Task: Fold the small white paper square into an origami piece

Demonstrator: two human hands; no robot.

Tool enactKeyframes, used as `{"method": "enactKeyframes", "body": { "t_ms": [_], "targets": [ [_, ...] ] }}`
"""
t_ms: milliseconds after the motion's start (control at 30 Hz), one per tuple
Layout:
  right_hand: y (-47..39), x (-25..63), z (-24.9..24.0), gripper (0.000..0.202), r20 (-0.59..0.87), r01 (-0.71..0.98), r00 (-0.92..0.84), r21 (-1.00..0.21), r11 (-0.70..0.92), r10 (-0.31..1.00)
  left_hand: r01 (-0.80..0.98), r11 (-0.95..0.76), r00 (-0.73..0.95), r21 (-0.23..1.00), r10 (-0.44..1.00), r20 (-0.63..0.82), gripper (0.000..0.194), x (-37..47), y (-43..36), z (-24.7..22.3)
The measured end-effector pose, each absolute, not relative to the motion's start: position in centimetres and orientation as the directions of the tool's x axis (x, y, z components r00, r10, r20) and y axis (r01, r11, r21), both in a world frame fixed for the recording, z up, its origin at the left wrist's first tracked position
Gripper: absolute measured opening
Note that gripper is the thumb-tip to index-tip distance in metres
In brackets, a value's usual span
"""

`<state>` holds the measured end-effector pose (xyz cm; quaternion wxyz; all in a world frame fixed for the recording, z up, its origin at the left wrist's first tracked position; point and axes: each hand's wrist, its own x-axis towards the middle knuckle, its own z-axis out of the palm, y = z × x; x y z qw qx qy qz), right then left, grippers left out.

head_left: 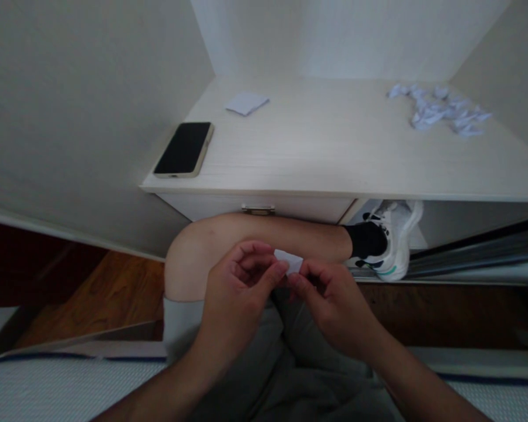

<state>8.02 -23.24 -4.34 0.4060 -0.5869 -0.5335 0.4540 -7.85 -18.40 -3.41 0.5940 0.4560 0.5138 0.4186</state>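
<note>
A small white piece of paper is held between my two hands, above my lap. My left hand pinches its lower left part between thumb and fingers. At its lower right corner, the thumb and finger of my right hand grip it as well. The paper looks folded, but the hands cover part of it. On the white desk top in front lie a flat stack of white paper toward the back left and several small folded or crumpled white paper pieces at the right.
A phone with a dark screen lies at the desk's left edge. Below the desk top is a drawer with a metal handle. My bent leg crosses in front of it, with the white shoe in the opening at the right.
</note>
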Motion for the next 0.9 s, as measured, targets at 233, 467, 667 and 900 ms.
{"method": "enactKeyframes", "body": {
  "t_ms": [233, 467, 667, 900],
  "targets": [
    [-24.3, 8.2, -4.8, 0.033, -0.139, -0.006, -0.12, -0.99, -0.14, 0.983, -0.04, 0.191, 0.127, 0.981, 0.975, -0.184, 0.033, -8.1, -20.0, -2.6],
    [-27.1, 6.9, -5.0, 0.034, -0.036, -0.257, 0.063, -0.966, -0.019, 0.997, -0.094, 0.099, 0.207, 0.991, 0.975, -0.078, 0.024, -8.6, -22.9, -1.1],
    [-29.8, 6.4, -4.1, 0.038, -0.141, -0.636, -0.1, -0.752, -0.172, 0.985, -0.183, 0.119, 0.447, 0.976, 0.894, -0.025, 0.017, -9.6, -25.2, -0.3],
    [-31.5, 6.0, -3.4, 0.041, -0.11, -0.642, -0.084, -0.754, -0.138, 0.99, -0.21, 0.066, 0.489, 0.976, 0.871, 0.046, 0.013, -9.8, -27.0, 0.4]
  ]
}}
